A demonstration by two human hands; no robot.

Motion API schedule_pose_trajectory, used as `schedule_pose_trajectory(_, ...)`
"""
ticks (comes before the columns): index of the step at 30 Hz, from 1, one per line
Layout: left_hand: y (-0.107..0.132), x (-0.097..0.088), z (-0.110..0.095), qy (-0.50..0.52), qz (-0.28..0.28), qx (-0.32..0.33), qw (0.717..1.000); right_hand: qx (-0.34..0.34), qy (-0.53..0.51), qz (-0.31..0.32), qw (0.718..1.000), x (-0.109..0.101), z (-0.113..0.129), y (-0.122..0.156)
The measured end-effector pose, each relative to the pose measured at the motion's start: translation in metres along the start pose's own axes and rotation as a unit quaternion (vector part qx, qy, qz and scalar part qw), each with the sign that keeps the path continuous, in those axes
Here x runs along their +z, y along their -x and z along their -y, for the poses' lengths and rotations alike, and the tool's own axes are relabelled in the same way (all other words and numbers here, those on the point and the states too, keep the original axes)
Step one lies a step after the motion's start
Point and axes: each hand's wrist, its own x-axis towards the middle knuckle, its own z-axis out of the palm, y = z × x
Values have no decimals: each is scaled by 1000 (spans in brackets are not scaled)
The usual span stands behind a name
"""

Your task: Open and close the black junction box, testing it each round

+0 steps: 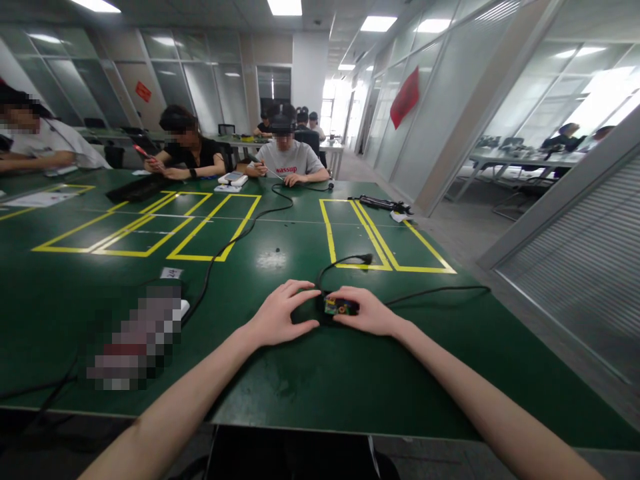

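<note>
An open black case with a small circuit board (331, 306) in it lies on the green table; colourful parts show on the board. It looks like an opened power adapter, with black cables leading off it. My right hand (367, 311) grips the case from the right, thumb on the near side and fingers on the far side, covering part of it. Just left of it, my left hand (286, 312) is open, thumb and fingers apart, with nothing between them. One short cable (327, 265) curves up from the case to a black plug (367, 258).
Another cable (440, 291) runs right across the green table (280, 380). A blurred-out object (137, 340) lies at left beside a long black cable (213, 267). Yellow tape rectangles (215, 259) mark the table. A folded black tripod-like object (383, 203) lies far right. Several people sit opposite.
</note>
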Motion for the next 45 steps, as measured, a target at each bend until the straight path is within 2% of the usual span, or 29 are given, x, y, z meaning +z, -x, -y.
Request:
schedule_pose_trajectory(2, 0, 3, -4, -11, 21, 7, 1000, -63, -50, 51, 995, 16, 24, -4)
schedule_pose_trajectory(5, -1, 6, -6, -17, 53, -5, 998, -84, -63, 51, 993, 25, 37, -5)
schedule_pose_trajectory(9, -1, 5, -2, -35, 56, -7, 998, -52, -34, -8, 998, 23, 29, -4)
schedule_pose_trajectory(12, -2, 4, 6, -51, 34, -12, 998, -20, -30, -50, 998, 21, 23, -6)
schedule_pose_trajectory(15, -2, 3, 12, -61, 21, -23, 998, -9, -49, -48, 998, 19, 21, -8)
schedule_pose_trajectory(19, -1, 4, 16, -70, 22, -47, 996, -38, -66, -35, 996, 19, 22, -8)
schedule_pose_trajectory(24, 0, 6, 18, -71, 30, -48, 996, -21, -17, -41, 999, 22, 23, -8)
schedule_pose_trajectory(30, 1, 5, 19, -70, 53, -65, 994, 39, 72, -103, 991, 29, 22, -9)
schedule_pose_trajectory(34, 0, 4, 18, -67, 76, -88, 991, 28, 71, -133, 988, 29, 19, -9)
schedule_pose_trajectory(39, -2, 4, 16, -84, 81, -95, 989, -33, 52, -77, 995, 27, 23, -7)
schedule_pose_trajectory(42, -2, 5, 16, -97, 79, -103, 987, -22, 61, -52, 997, 27, 26, -8)
schedule_pose_trajectory(45, -1, 7, 18, -97, 70, -102, 988, -11, 78, -58, 995, 28, 27, -9)
